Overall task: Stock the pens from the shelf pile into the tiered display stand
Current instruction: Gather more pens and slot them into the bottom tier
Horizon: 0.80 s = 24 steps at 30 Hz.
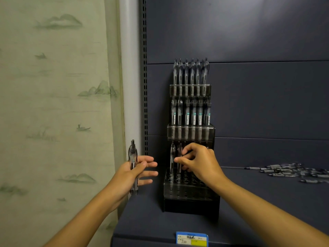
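A dark three-tier display stand sits on the shelf. Its top and middle tiers are filled with clear pens. The bottom tier holds one pen at its far left. My right hand pinches a second pen upright over the hole beside it. My left hand hovers left of the stand, thumb pressing two pens against the palm, other fingers spread. The pile of loose pens lies on the shelf at the far right.
A blue and yellow price label is fixed to the shelf's front edge. A perforated upright and a patterned green curtain border the shelf on the left. The dark back panel rises behind the stand.
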Motion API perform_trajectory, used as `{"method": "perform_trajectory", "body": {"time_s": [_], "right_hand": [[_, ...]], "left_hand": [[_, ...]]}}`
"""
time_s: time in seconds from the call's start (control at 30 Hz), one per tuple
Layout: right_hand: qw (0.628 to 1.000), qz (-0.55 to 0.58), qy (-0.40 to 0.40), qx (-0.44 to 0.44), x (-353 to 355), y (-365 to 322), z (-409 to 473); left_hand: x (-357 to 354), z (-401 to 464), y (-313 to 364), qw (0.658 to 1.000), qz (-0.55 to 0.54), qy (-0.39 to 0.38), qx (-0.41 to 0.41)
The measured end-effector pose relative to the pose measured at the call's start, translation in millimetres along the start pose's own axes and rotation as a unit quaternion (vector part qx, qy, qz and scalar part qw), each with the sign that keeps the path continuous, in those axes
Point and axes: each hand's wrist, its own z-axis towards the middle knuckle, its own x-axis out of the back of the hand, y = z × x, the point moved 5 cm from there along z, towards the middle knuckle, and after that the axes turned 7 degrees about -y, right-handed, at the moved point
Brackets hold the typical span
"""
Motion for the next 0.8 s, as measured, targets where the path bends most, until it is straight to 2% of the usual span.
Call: {"method": "perform_trajectory", "body": {"time_s": [0.23, 0.33, 0.4, 0.47, 0.53, 0.6, 0.8], "right_hand": [[0.999, -0.046, -0.001, -0.001, 9, -7, -9], [0.999, -0.019, 0.020, 0.043, 26, -35, -9], [0.996, 0.004, 0.002, 0.087, 28, -61, -10], [0.991, 0.018, -0.048, 0.123, 21, -84, -14], [0.985, 0.008, -0.109, 0.137, 10, -98, -21], [0.981, -0.027, -0.136, 0.135, 4, -104, -27], [0.988, -0.016, -0.109, 0.111, 6, -98, -30]], "left_hand": [[-8, -8, 2, 1.000, -0.004, -0.018, -0.015], [-15, -7, 16, 0.998, -0.032, -0.026, -0.041], [-25, -7, 28, 0.996, -0.057, -0.051, -0.051], [-40, -9, 38, 0.991, -0.083, -0.094, -0.053], [-55, -12, 47, 0.984, -0.098, -0.135, -0.056], [-64, -14, 50, 0.981, -0.090, -0.160, -0.060], [-72, -13, 41, 0.981, -0.055, -0.183, -0.029]]}}
